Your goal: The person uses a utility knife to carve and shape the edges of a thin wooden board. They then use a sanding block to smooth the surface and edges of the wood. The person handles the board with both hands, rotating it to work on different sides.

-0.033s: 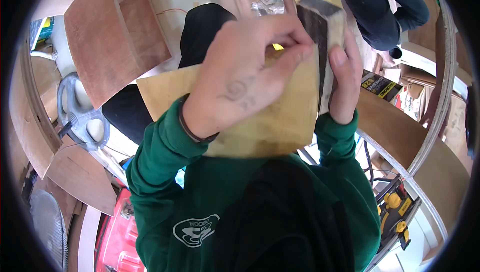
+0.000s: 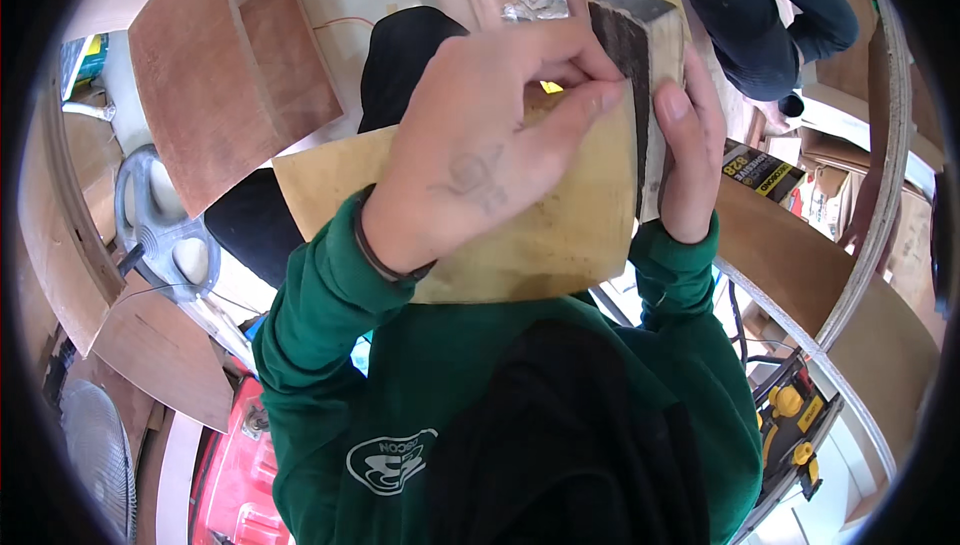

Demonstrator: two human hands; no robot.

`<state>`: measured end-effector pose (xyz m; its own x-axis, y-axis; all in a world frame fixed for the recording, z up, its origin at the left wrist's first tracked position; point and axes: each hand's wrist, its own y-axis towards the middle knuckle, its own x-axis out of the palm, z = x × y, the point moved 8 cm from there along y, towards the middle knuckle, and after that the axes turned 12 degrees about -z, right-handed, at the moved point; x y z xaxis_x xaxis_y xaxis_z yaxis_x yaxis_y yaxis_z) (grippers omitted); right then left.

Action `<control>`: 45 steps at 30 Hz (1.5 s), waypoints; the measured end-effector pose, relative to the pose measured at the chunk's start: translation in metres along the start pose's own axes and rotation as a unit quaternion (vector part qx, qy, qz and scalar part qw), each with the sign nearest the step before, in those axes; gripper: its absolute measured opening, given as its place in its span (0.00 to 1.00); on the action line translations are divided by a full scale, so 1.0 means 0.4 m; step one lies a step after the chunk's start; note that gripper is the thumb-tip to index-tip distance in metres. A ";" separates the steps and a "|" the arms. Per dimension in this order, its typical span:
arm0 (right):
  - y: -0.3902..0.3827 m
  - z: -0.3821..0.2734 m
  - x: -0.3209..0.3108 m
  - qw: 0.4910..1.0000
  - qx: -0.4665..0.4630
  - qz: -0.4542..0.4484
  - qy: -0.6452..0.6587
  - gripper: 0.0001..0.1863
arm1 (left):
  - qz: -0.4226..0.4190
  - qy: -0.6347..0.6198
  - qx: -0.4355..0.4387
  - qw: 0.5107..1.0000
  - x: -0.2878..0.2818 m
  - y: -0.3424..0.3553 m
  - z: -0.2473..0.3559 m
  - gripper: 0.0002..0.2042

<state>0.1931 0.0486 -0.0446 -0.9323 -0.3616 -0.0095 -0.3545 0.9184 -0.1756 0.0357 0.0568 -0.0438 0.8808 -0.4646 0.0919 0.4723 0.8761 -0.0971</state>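
Observation:
A yellowish thin wooden panel lies across my lap. My left hand is over it, thumb and fingertips pinched together beside the panel's right edge; whatever lies between them is too small to make out. My right hand grips the outer side of a pale wooden block with a dark, rough face, like a sanding block. That dark face stands against the panel's right edge. A bit of bright yellow shows beneath my left hand.
Curved plywood pieces stand at the left, near a grey plastic stool and a fan. Crumpled foil lies ahead. A curved plywood frame and a black-and-yellow box are at right. Another person's legs show at far right.
The wooden block and my right hand have moved slightly away from my body. The panel's near edge has risen a little, and my left hand has shifted slightly left.

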 end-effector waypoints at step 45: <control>0.026 -0.024 0.008 0.998 -0.059 0.006 -0.037 0.28 | 0.009 0.006 0.018 1.000 0.024 0.023 -0.051 0.06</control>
<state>0.1858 0.0583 -0.0369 -0.9304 -0.3568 -0.0841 -0.3528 0.9339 -0.0584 0.0493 0.0579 -0.0640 0.8896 -0.4498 0.0794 0.4549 0.8883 -0.0634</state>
